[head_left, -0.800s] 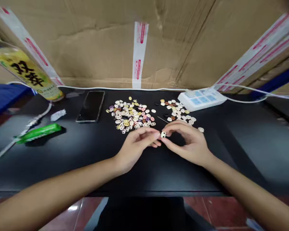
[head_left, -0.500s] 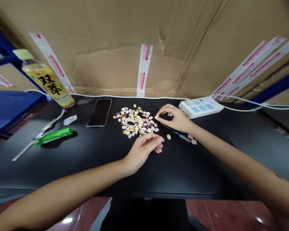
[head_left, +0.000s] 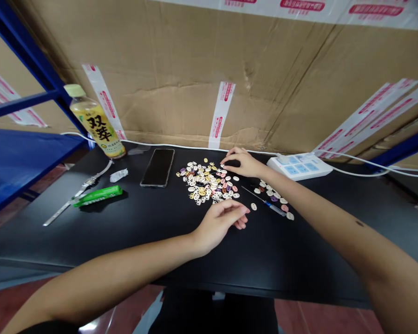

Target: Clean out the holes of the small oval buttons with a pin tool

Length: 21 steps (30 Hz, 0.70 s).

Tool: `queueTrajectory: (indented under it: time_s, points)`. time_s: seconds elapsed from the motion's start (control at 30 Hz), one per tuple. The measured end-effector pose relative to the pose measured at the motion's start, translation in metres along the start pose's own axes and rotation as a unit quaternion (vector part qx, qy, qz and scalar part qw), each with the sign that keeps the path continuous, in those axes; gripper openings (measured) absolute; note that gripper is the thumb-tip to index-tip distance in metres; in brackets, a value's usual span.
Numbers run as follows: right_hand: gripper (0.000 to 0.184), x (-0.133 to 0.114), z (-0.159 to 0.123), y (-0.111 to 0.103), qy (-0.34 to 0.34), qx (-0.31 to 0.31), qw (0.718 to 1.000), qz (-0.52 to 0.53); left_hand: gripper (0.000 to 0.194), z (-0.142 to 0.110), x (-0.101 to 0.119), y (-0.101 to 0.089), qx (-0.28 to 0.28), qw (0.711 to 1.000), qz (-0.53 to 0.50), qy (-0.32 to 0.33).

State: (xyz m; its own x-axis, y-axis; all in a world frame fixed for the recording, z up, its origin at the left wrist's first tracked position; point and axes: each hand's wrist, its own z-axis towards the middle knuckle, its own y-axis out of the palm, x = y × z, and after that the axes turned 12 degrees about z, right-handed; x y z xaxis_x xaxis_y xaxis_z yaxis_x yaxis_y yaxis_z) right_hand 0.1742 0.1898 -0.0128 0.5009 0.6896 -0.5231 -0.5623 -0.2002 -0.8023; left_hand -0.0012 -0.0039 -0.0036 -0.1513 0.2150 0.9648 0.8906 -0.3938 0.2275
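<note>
A heap of small button-like pieces (head_left: 209, 185), mostly oval with dark holes, lies on the black table (head_left: 167, 227); they are white, yellow, pink, purple and brown. At its upper right edge my right hand (head_left: 242, 163) has thumb and forefinger pinched on a small white button-like piece (head_left: 223, 165). My left hand (head_left: 216, 227) rests at the heap's near edge, fingers curled and thumb against them; whatever they may hold is hidden. A screwdriver (head_left: 273, 208) with a blue clear handle lies right of the heap. Beyond it several separate pieces (head_left: 273, 195) sit partly under my right forearm.
On the left are a phone (head_left: 158, 168), a drink bottle (head_left: 97, 125), a green packet (head_left: 99, 195), a pale strap (head_left: 80, 190) and a crumpled wrapper (head_left: 119, 175). A white power strip (head_left: 299, 167) with cables stands at the back right against the cardboard wall (head_left: 181, 111).
The camera view has shifted, so everything sits further right and lower. My right hand has moved away from me and left along the heap, uncovering more separate pieces. The left hand keeps its pose.
</note>
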Motion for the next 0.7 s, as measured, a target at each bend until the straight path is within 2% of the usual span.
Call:
queueTrajectory:
  time_s: [0.27,0.4,0.53,0.63,0.7]
  points:
    - [0.022,-0.005,0.009,0.003,-0.030,-0.024,0.999,-0.001,0.024,0.001,-0.001,-0.001,-0.007,1.000,0.000,0.005]
    - [0.024,-0.017,0.005,-0.011,-0.041,0.001,0.999,0.010,0.023,0.001,-0.002,-0.002,-0.005,1.000,-0.001,0.003]
    - [0.024,-0.049,-0.028,-0.034,-0.038,0.041,0.998,0.030,0.021,0.001,-0.002,-0.002,-0.011,1.000,0.001,0.008]
    - [0.026,-0.079,-0.070,-0.042,-0.020,-0.028,0.999,0.022,0.020,0.001,-0.001,-0.003,-0.011,1.000,0.003,0.013]
    - [0.029,-0.094,-0.097,-0.040,0.010,-0.077,0.997,0.008,0.020,0.001,-0.001,-0.003,-0.013,1.000,0.005,0.014]
